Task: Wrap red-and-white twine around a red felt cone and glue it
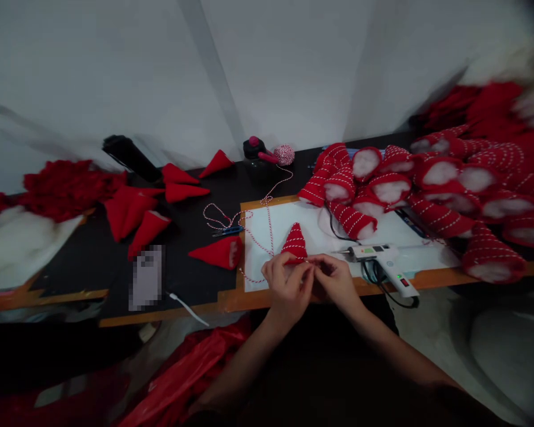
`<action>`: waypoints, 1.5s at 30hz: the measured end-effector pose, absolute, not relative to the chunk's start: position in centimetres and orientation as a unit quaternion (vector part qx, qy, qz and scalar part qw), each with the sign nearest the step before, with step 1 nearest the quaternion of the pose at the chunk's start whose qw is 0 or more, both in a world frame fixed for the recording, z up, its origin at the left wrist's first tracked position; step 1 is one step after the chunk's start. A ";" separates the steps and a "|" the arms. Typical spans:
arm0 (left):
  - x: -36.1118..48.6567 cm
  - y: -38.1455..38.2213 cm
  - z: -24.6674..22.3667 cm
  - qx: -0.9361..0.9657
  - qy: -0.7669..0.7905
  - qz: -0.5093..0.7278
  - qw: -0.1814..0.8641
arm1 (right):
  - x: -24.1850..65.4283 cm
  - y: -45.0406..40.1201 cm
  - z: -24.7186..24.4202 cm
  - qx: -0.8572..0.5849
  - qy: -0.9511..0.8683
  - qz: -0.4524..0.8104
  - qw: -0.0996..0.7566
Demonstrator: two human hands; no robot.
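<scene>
A red felt cone [295, 240], wound with red-and-white twisted string, points away from me above the white sheet. My left hand [288, 284] is closed round its wide end. The fingertips of my right hand [338, 283] are pinched together at the cone's base, touching those of the left; what they pinch is too small to tell. Red-and-white string [270, 228] runs from a ball [284, 155] at the back towards my left hand. To the right of my hands a white glue gun [385, 261] lies on its side, a green light showing on its handle.
Several string-wound, stuffed cones [391, 188] are heaped at the right. Plain red cones [218, 252] lie at the left, near small snips [228, 230]. A phone [146, 279] rests by the front edge. The glue gun's black cable [333, 225] curves over the white sheet [260, 237].
</scene>
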State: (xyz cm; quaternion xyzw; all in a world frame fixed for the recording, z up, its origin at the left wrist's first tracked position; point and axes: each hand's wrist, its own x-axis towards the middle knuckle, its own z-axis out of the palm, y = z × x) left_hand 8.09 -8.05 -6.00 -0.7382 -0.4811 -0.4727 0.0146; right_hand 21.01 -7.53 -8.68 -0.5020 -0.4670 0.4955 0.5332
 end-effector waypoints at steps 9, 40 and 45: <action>7.2 -9.2 -8.3 -0.693 -0.513 -0.507 -0.001 | 20.8 -7.4 -8.6 -0.487 -0.376 0.585 0.528; 7.0 -8.2 -9.8 -0.738 -0.470 -0.483 -0.005 | 21.8 -7.3 -7.4 -0.407 -0.316 0.679 0.523; 7.0 -8.2 -9.8 -0.738 -0.472 -0.482 -0.014 | 21.8 -7.1 -7.9 -0.424 -0.326 0.665 0.522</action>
